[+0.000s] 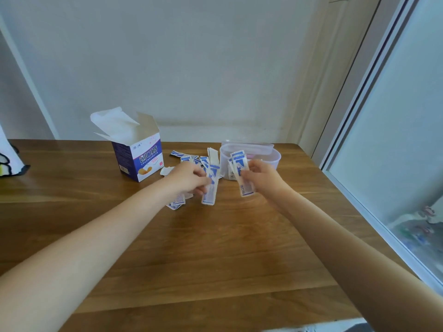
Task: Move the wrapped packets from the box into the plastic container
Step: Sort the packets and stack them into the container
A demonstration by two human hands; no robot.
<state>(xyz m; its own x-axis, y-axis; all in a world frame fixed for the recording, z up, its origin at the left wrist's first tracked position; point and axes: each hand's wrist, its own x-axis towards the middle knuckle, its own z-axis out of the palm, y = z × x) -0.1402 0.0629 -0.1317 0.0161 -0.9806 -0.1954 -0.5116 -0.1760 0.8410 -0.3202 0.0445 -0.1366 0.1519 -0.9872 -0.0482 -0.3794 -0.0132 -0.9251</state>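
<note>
An open purple-and-white box stands upright on the wooden table, left of centre, flaps up. Several white-and-blue wrapped packets lie loose on the table between the box and a clear plastic container. My left hand pinches one long packet above the table, with more packets under the hand. In front of the container, my right hand grips a small stack of packets upright. What lies inside the container is hard to tell.
A wall runs behind the table. A sliding glass door with a white frame stands close along the table's right edge. A white item with black marks sits at the far left edge of the table.
</note>
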